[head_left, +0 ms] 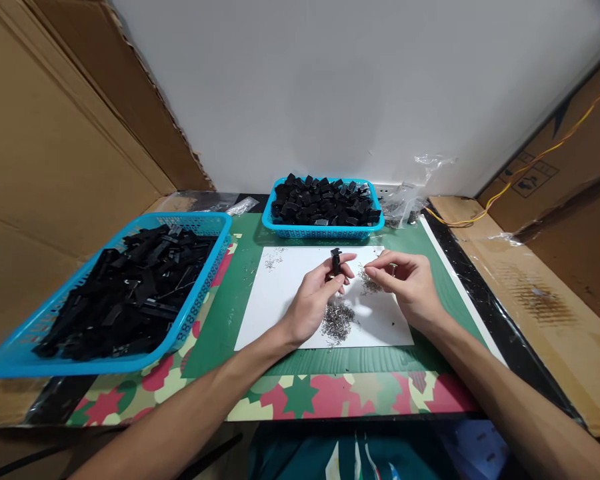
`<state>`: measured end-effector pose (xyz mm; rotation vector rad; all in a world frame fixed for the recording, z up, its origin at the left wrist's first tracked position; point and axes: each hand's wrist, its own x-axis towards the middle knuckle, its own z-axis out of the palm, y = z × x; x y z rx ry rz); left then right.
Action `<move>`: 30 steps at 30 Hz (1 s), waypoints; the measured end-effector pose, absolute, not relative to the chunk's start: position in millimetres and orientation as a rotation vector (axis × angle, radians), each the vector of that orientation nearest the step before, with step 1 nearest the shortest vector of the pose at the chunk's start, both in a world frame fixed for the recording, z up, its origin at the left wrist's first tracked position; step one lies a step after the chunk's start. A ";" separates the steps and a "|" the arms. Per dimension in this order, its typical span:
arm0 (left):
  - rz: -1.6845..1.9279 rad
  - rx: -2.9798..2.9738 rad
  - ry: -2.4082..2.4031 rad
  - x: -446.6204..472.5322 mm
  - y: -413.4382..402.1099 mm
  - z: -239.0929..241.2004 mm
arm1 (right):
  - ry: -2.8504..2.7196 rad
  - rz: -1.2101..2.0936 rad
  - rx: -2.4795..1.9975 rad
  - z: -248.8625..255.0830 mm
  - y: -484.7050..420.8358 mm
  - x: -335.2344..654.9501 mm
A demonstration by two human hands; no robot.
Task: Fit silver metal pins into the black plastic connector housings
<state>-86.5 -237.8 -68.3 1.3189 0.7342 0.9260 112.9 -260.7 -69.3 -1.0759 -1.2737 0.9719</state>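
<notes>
the left hand (310, 297) has a small black part (336, 261) clamped between thumb and fingers. the part is dark and narrow, stands roughly upright with a notched top end above the thumb, and is held over a white sheet (275, 313); its finer details are too small to tell. the left wrist is raised above the sheet, the forefinger reaching out behind the part. just beside it, the right hand (413, 287) is turned inward, thumb and forefinger tips close together, the other fingers curled; i cannot tell whether something tiny is pinched there. both forearms come in from the lower corners.

below the hands lies a pile of tiny metal pieces (338, 323), with a smaller heap (370, 283) near the right fingertips. a green mat (215, 333) lies under the sheet. farther out, a rear blue basket (325, 232) and a left blue basket (205, 287) hold many black parts.
</notes>
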 end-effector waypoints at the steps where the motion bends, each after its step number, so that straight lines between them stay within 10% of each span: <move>1: 0.943 1.351 0.749 -87.1 -237.5 -68.2 | -1.258 0.964 -1.080 -70.0 -260.1 113.9; 30: 0.722 1.818 0.751 -89.3 -248.5 -63.1 | -1.166 0.974 -1.378 -65.6 -285.4 139.3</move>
